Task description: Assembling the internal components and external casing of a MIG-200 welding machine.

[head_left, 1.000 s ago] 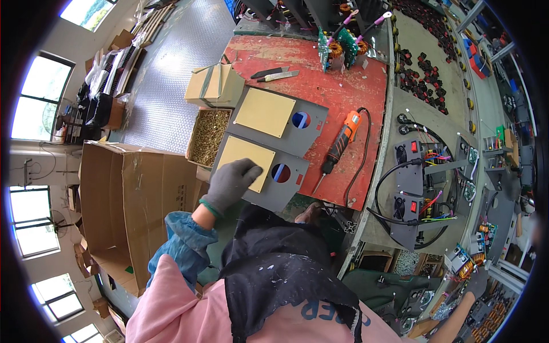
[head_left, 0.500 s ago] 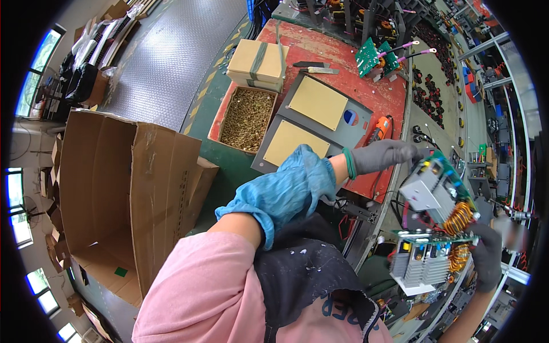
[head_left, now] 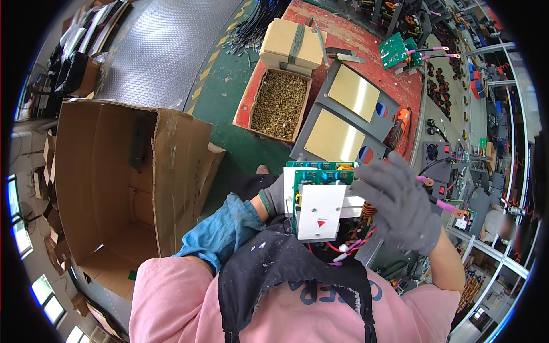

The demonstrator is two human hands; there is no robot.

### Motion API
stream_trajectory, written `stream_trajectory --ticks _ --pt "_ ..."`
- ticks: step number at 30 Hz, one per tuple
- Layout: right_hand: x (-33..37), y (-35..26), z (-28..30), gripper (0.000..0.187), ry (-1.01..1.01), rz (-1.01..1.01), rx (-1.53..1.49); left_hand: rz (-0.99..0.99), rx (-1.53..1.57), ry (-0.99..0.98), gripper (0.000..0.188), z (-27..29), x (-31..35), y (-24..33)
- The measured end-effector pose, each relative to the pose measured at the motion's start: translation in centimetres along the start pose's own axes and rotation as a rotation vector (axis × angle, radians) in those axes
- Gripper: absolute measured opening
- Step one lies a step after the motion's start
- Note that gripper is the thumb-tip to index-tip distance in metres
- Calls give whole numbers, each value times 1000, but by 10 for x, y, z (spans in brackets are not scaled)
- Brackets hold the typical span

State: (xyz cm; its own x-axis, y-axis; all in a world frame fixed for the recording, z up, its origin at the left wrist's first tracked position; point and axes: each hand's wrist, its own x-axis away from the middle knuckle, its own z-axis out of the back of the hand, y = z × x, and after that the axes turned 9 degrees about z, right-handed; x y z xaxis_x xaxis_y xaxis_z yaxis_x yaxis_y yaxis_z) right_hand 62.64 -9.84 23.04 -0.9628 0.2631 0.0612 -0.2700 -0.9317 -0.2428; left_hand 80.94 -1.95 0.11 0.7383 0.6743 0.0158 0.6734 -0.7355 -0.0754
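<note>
Two green circuit boards with heatsinks are together in front of my chest. The nearer circuit board point(head_left: 296, 197) carries a white metal plate point(head_left: 319, 214) with a red triangle mark; the farther circuit board point(head_left: 329, 165) stands just behind it. My left hand point(head_left: 275, 196), in a grey glove, grips them from the left side, its fingertips partly hidden behind the boards. Beside a copper coil point(head_left: 369, 209) at their right is my grey-gloved right hand point(head_left: 397, 208), fingers stretched and apart. Red and purple wires point(head_left: 349, 248) hang below the boards.
Grey panels with yellowish plates point(head_left: 334, 136) lie on the red table point(head_left: 257, 103), near an orange power tool point(head_left: 400, 127). A box of small brass-coloured parts point(head_left: 279, 106) stands to their left. A large open cardboard box point(head_left: 108, 188) is at left; another board point(head_left: 394, 51) lies farther back.
The boards have moved from the far right to before my chest. My left hand has drawn back from the table's right edge to hold them; my right hand has come inward and its fingers have spread.
</note>
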Motion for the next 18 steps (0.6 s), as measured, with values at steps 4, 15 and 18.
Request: stream_trajectory --ticks 4,15,18 --pt "-24 -14 -30 48 199 67 -75 11 403 -349 70 4 11 5" --pt "33 79 -45 64 1080 -545 -624 -673 -593 474 58 45 94 42" --pt "38 105 -78 56 780 -666 -322 -815 -384 577 55 65 128 52"
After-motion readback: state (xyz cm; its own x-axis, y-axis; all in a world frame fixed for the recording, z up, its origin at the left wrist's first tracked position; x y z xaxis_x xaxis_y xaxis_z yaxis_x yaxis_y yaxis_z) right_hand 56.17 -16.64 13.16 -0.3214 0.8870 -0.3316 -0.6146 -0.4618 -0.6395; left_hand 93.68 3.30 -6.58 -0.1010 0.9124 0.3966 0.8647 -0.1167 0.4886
